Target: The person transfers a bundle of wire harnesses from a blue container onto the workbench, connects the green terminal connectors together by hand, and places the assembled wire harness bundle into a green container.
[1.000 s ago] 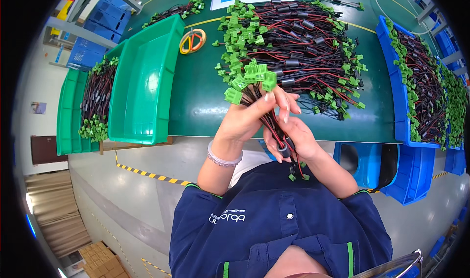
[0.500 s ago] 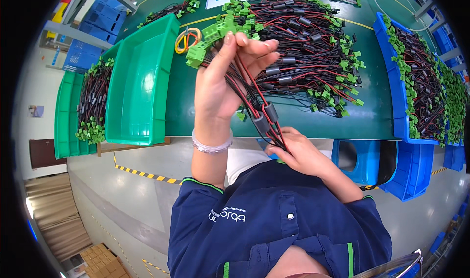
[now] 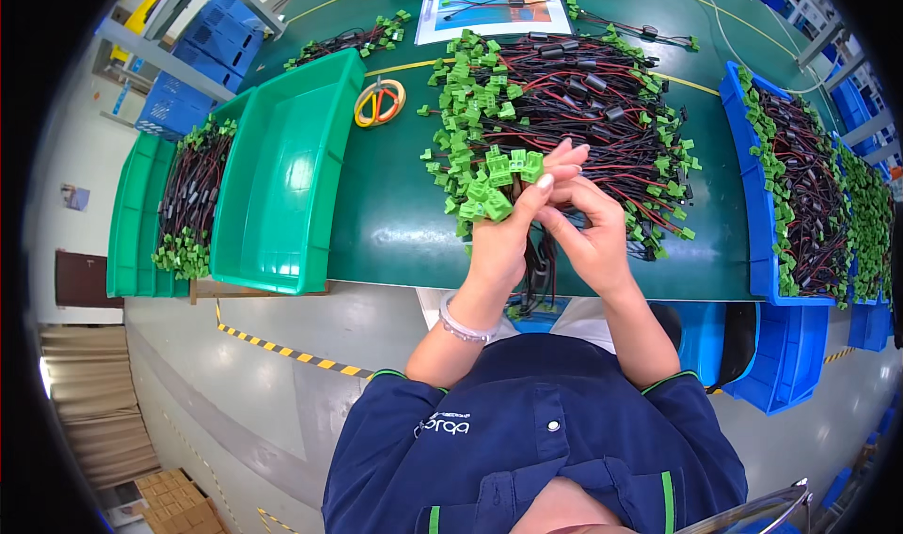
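Observation:
My left hand (image 3: 503, 243) is closed round a bundle of black and red cables (image 3: 539, 273) with dark cylindrical cores. Their green connectors (image 3: 499, 169) stick out above the thumb, and the cable ends hang below the hand past the table's near edge. Right beside it, my right hand (image 3: 594, 233) is closed, thumb and fingers pinched together at the bundle's right side. Whatever those fingertips grip is hidden. Just beyond both hands lies a wide pile of the same cables (image 3: 574, 111), green connectors along its left and right sides.
An unfilled green bin (image 3: 273, 177) stands left, near a ring-shaped yellow and red thing (image 3: 379, 103). Farther left, another green bin (image 3: 136, 219) holds cables. Blue bins (image 3: 762, 205) of cables stand right. A printed sheet (image 3: 437, 22) lies at the back.
My left hand has come down and nearer with the bundle, which now hangs down. My right hand has moved up from the bundle's lower end to beside the left fingers.

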Action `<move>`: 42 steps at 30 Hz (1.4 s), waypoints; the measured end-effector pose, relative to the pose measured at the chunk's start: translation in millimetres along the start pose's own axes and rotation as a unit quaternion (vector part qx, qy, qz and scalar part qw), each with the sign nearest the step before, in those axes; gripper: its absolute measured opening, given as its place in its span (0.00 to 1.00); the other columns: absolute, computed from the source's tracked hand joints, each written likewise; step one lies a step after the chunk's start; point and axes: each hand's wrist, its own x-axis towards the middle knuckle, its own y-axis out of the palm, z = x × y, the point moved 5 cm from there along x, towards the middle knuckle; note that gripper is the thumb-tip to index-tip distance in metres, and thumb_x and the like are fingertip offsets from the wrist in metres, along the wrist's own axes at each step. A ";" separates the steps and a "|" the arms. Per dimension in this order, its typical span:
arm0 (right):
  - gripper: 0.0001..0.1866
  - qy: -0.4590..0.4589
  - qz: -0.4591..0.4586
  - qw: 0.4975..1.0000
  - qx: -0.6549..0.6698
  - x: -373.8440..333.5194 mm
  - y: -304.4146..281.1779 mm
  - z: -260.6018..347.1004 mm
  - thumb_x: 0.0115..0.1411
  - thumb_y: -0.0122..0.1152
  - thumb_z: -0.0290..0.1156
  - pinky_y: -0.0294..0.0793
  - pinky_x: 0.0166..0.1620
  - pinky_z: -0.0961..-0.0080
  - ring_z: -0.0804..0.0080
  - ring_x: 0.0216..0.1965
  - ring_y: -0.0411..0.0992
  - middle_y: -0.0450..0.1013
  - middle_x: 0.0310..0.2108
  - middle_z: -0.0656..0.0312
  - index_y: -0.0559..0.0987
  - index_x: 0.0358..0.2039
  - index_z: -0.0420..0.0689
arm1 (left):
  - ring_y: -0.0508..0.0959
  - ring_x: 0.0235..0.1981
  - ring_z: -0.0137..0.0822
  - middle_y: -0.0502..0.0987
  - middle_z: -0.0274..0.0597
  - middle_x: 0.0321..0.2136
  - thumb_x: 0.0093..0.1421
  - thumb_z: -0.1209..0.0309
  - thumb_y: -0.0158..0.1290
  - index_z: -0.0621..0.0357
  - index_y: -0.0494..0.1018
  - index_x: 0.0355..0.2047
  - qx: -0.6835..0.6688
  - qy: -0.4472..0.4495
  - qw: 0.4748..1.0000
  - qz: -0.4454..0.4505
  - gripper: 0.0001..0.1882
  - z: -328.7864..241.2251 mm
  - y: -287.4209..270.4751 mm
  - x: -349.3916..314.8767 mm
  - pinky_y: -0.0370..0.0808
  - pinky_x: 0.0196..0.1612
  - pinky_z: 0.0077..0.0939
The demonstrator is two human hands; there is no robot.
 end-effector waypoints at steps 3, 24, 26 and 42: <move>0.03 0.052 -0.034 0.980 0.186 0.9 6.2 -14.3 0.49 0.55 0.21 0.66 0.33 0.82 0.78 0.28 0.67 0.70 0.28 0.60 0.73 0.26 0.35 | 0.64 0.50 0.41 0.69 0.50 0.43 0.55 0.68 0.44 0.66 0.69 0.38 -0.030 -0.012 0.999 -0.038 0.14 -2.7 -5.4 -6.1 0.60 0.51 0.31; 0.06 0.188 0.025 0.949 0.253 -9.4 11.8 -40.4 0.51 0.54 0.25 0.60 0.27 0.88 0.86 0.23 0.61 0.67 0.20 0.68 0.71 0.20 0.36 | 0.64 0.49 0.35 0.63 0.48 0.49 0.59 0.59 0.37 0.64 0.64 0.44 -0.059 -0.100 0.990 -0.082 0.21 22.0 -14.6 -12.0 0.60 0.51 0.30; 0.06 0.184 0.034 0.947 0.261 -10.6 9.3 -40.5 0.51 0.53 0.24 0.59 0.27 0.86 0.84 0.23 0.60 0.66 0.20 0.67 0.70 0.20 0.37 | 0.66 0.46 0.33 0.65 0.47 0.47 0.58 0.63 0.41 0.63 0.66 0.41 -0.089 -0.097 0.985 -0.115 0.17 23.5 -20.2 -12.4 0.62 0.49 0.28; 0.07 0.189 0.001 0.978 0.094 -7.3 7.5 -35.8 0.42 0.62 0.25 0.49 0.18 0.89 0.89 0.15 0.52 0.65 0.20 0.71 0.73 0.22 0.41 | 0.66 0.47 0.34 0.57 0.47 0.53 0.59 0.57 0.37 0.67 0.57 0.50 -0.159 -0.081 0.983 -0.039 0.26 19.9 -6.7 -8.2 0.64 0.49 0.27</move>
